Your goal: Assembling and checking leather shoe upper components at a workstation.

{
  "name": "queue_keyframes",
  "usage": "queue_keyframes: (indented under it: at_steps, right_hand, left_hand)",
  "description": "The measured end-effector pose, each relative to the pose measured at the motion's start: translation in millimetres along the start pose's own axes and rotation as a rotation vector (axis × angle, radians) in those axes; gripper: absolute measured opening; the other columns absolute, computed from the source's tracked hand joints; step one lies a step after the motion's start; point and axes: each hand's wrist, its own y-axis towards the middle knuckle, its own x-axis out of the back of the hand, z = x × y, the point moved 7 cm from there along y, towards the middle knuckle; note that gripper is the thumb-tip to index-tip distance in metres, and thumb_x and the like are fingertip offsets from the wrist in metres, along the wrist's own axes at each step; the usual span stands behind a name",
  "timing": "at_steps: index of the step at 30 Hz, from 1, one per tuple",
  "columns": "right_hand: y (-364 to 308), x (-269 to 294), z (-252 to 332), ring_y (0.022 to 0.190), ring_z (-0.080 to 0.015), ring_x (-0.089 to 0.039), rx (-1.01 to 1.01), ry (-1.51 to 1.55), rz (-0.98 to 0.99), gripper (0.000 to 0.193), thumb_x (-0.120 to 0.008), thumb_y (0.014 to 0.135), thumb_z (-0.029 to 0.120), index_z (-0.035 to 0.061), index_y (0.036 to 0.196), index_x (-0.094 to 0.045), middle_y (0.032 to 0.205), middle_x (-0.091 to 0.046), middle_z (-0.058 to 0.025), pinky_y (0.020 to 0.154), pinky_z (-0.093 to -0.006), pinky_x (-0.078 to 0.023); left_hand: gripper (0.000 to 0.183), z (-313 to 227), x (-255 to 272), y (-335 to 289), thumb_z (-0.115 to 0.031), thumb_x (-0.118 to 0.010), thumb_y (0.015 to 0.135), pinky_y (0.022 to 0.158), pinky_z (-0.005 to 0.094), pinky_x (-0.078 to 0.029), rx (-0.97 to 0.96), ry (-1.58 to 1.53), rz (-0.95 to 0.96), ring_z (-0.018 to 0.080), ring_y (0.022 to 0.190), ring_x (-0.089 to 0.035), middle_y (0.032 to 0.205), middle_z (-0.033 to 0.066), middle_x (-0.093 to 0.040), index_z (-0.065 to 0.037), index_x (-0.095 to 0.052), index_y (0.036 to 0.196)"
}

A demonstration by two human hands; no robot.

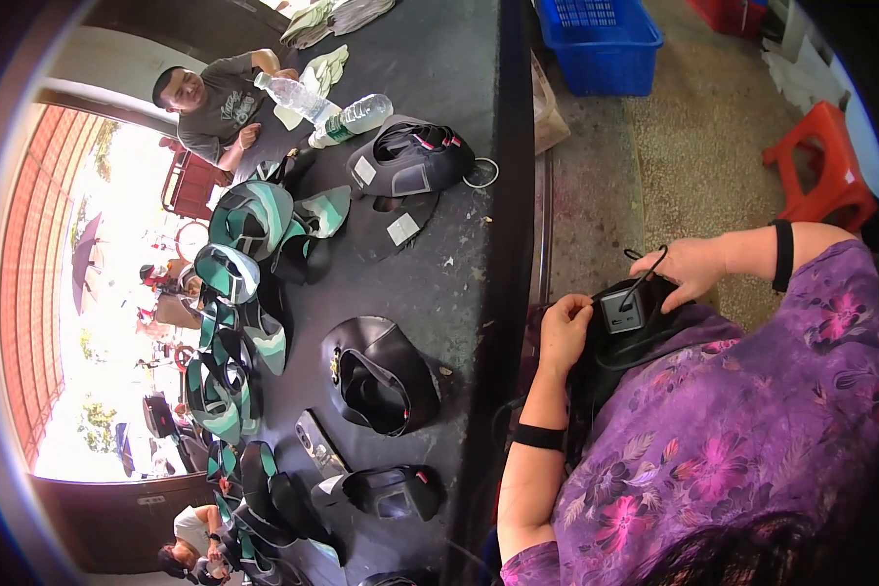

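My left hand (565,332) grips the near edge of a black shoe upper (645,337) that rests on my lap. The piece carries a grey square patch (622,313). My right hand (691,270) pinches a thin black cord (648,269) that runs down to the patch, and its fingers also touch the upper's far edge. Both wrists wear black bands. My purple flowered garment fills the lower right.
A black worktable (459,244) on my left holds several black and green shoe uppers (381,376), two plastic water bottles (356,115) and a small silver device (317,444). Another person (215,98) sits at its far end. A blue crate (601,44) and a red stool (820,166) stand on the floor.
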Motion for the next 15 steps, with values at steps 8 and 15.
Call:
queue_keyframes:
  at_steps: [8, 15]
  right_hand:
    - [-4.6, -8.0, -4.7, 0.071, -0.0253, -0.056, 0.127, 0.173, -0.156, 0.034, -0.071, 0.061, 0.024, 0.0043, 0.085, -0.058, 0.082, -0.055, -0.0091, 0.063, -0.0334, -0.045]
    - [6.2, -8.0, 14.3, 0.067, -0.013, -0.052, 0.059, 0.608, 0.22, 0.019, -0.069, 0.068, 0.018, 0.0051, 0.08, -0.06, 0.078, -0.052, -0.0031, 0.058, -0.0257, -0.042]
  left_hand:
    - [0.014, -1.6, -6.2, -0.6, -0.005, -0.057, 0.077, 0.065, 0.0222, -0.042, -0.039, 0.005, 0.021, 0.0088, 0.072, -0.053, 0.077, 0.0022, -0.058, 0.0, -0.057, 0.09]
    - [0.013, 3.4, -0.8, -1.1, -0.006, -0.057, 0.078, 0.065, 0.0217, -0.042, -0.015, -0.012, 0.035, 0.0085, 0.071, -0.052, 0.076, 0.0012, -0.057, 0.0, -0.057, 0.09]
